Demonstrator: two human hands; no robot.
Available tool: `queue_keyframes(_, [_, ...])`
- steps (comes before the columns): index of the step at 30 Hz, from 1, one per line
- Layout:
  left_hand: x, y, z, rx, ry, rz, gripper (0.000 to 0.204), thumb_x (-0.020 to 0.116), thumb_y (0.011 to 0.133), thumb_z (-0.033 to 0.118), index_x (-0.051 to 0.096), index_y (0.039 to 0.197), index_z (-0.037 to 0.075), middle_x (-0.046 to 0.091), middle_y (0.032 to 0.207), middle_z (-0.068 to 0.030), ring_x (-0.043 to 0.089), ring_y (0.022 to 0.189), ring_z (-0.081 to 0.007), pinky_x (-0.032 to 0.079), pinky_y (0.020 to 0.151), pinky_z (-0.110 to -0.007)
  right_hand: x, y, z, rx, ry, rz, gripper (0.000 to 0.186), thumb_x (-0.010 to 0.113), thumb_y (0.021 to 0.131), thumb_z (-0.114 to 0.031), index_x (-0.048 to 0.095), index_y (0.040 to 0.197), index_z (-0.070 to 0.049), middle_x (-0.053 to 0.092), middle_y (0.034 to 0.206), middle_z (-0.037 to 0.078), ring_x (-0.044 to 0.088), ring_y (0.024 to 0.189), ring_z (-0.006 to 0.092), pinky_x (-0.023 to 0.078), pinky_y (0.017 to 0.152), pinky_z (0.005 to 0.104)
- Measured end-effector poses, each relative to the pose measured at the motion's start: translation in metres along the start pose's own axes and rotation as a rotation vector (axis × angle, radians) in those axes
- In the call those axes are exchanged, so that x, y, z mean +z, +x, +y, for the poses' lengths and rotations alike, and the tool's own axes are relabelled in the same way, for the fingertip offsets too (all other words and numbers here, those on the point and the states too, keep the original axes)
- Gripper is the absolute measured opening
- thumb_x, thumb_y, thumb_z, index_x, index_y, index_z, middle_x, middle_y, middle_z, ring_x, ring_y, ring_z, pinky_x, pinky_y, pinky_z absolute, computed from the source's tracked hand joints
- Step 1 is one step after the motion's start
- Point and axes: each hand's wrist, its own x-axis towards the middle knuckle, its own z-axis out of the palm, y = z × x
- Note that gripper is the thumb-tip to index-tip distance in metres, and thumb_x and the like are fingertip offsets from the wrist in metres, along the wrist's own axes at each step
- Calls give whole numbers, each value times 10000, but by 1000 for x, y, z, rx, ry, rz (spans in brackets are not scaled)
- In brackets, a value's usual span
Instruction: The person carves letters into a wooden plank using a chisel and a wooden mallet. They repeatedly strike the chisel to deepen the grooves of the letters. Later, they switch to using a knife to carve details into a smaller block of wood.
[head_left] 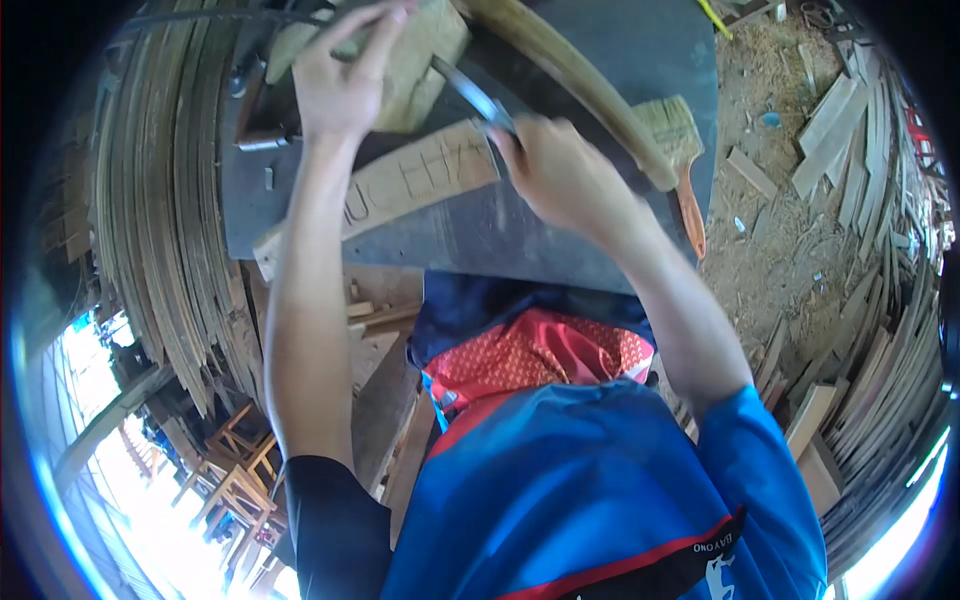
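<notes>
My right hand (565, 175) is closed around the handle end of a metal-bladed tool (467, 88); its exact kind is hard to make out. The blade slants up and left, its far end at a pale wooden block (425, 65) on the dark tabletop. At the block's left side, my left hand (345, 80) has its fingers bent over the wood near the top edge of the view, slightly blurred. A curved wooden strip with dark lettering (430, 178) lies below the block, partly hidden behind my left forearm.
A long curved piece of wood (575, 75) crosses the dark table (450, 235). Right of it rests a wide brush (690, 205) with a brown handle. Stacked boards (165, 180) stand at left; more planks (835, 125) and wood shavings cover the ground at right.
</notes>
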Motion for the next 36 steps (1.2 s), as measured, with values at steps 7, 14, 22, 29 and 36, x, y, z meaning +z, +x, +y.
queue_keyframes(7, [-7, -6, 15, 92, 93, 11, 226, 677, 1012, 177, 789, 1065, -13, 798, 987, -86, 714, 917, -138, 531, 845, -279, 17, 0, -6, -64, -35, 28, 472, 513, 1087, -351, 685, 848, 18, 711, 830, 274, 690, 833, 493, 556, 781, 572])
queue_keyframes(14, [-12, -6, 10, 109, -4, 15, 212, 689, 1004, 180, 799, 1066, 10, 806, 915, -66, 706, 800, -100, 530, 713, -263, 0, 36, -33, 142, 1, -207, 518, 517, 1089, -394, 671, 865, 47, 697, 840, 311, 688, 847, 513, 553, 752, 586])
queue_keyframes(22, [0, -16, 37, 186, -9, -36, 218, 679, 982, 226, 804, 1059, 65, 791, 920, -157, 791, 814, -234, 577, 700, -324, -10, 7, -13, 58, -115, -120, 533, 515, 1096, -399, 646, 861, 61, 682, 798, 323, 681, 830, 530, 550, 723, 572])
queue_keyframes(29, [6, -18, 42, 169, 221, 10, 262, 694, 964, 330, 823, 1023, 110, 775, 835, -146, 772, 732, -305, 585, 639, -366, 5, 38, -18, 132, -3, -100, 548, 511, 1093, -397, 646, 873, 86, 670, 805, 342, 670, 863, 548, 543, 726, 578])
queue_keyframes(36, [6, -17, 47, 180, -21, -30, 299, 709, 969, 370, 824, 1028, 100, 762, 792, -145, 768, 687, -249, 564, 603, -347, -2, 23, -13, 138, -63, -91, 556, 529, 1089, -397, 639, 833, 84, 673, 778, 324, 682, 801, 523, 539, 718, 568])
